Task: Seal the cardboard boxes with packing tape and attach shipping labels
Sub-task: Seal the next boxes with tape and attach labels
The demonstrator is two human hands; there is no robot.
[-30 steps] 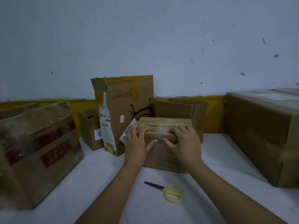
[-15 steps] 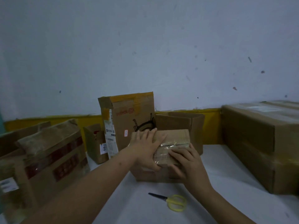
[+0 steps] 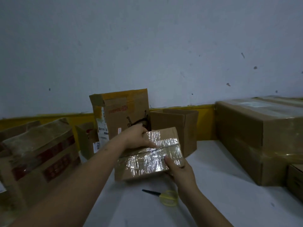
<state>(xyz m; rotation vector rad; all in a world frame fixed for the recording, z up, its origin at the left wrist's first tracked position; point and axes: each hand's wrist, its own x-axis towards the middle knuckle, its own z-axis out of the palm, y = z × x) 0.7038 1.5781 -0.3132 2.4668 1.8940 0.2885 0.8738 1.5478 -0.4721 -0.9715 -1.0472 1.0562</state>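
In the head view, a small brown cardboard box point(image 3: 147, 159) sits tilted at the middle of the white table point(image 3: 221, 199), its top covered with shiny, wrinkled clear packing tape point(image 3: 152, 158). The left hand point(image 3: 136, 138) lies on the box's far left top edge, thumb stretched flat along the tape seam and fingers reaching over the far side. The right hand point(image 3: 179, 169) grips the box's near right corner, thumb pressed on the taped top and fingers wrapped underneath. Yellow-handled scissors point(image 3: 164, 196) lie on the table just in front of the box. A tall upright cardboard box with a white label point(image 3: 121, 115) stands behind, an open cardboard box point(image 3: 180, 123) beside it, and a large taped cardboard box point(image 3: 262, 136) at the right.
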